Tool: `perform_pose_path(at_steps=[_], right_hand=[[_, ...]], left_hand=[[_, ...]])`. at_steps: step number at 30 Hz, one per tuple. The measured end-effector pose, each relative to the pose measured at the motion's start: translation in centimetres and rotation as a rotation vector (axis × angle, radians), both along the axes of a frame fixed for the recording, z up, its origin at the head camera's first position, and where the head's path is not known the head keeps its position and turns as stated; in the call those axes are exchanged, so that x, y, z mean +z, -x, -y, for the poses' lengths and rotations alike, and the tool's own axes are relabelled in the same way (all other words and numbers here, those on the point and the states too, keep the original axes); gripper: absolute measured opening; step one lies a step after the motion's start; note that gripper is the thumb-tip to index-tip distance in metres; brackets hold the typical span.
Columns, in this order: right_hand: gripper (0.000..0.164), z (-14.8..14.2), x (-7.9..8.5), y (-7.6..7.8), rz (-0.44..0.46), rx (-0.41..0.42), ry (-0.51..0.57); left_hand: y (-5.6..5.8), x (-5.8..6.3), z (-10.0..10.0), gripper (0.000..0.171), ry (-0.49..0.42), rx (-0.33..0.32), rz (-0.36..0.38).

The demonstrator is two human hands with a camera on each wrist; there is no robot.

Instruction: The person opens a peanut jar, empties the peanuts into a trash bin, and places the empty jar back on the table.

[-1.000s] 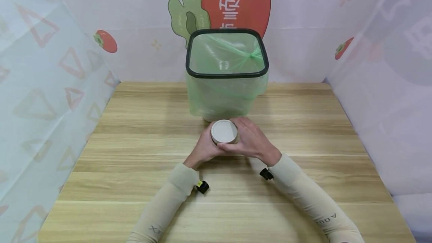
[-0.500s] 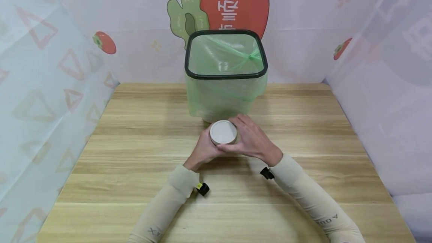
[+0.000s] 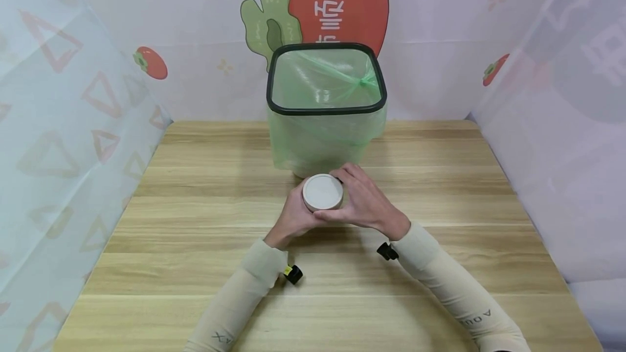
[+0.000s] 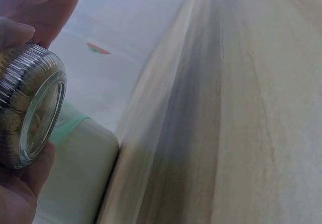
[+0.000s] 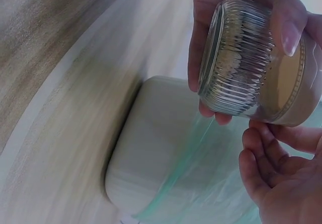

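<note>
Head view: one bin (image 3: 326, 111), black-rimmed, green-lined, on the bench (image 3: 205, 221); one jar (image 3: 323, 191), in front of the bin, between left grip (image 3: 295, 212) and right grip (image 3: 364, 200). Left wrist view: jar, ribbed glass, base clear of the bench, beside the bin. Right wrist view: jar, in front of the bin, body clasped by left grip; lid (image 5: 305, 90) pinched by right grip.
</note>
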State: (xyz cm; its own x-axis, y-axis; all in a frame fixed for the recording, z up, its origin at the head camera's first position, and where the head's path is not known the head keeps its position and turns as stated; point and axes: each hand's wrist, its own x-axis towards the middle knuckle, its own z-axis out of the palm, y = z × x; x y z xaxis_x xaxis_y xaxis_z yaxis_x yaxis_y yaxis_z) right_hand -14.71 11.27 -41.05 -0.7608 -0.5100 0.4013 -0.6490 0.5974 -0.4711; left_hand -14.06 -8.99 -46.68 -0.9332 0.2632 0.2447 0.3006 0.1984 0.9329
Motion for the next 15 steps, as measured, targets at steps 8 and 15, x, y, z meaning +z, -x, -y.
perform_pose_path(at_steps=[8,15], right_hand=[[0.076,0.01,0.17,0.17,0.007,0.02,0.032],[0.077,0.03,0.32,0.17,0.031,0.028,0.047]], left_hand=[[0.04,0.19,0.05,0.084,-0.035,0.004,-0.003],[-0.08,0.47,0.17,0.084,-0.04,-0.012,-0.01]])
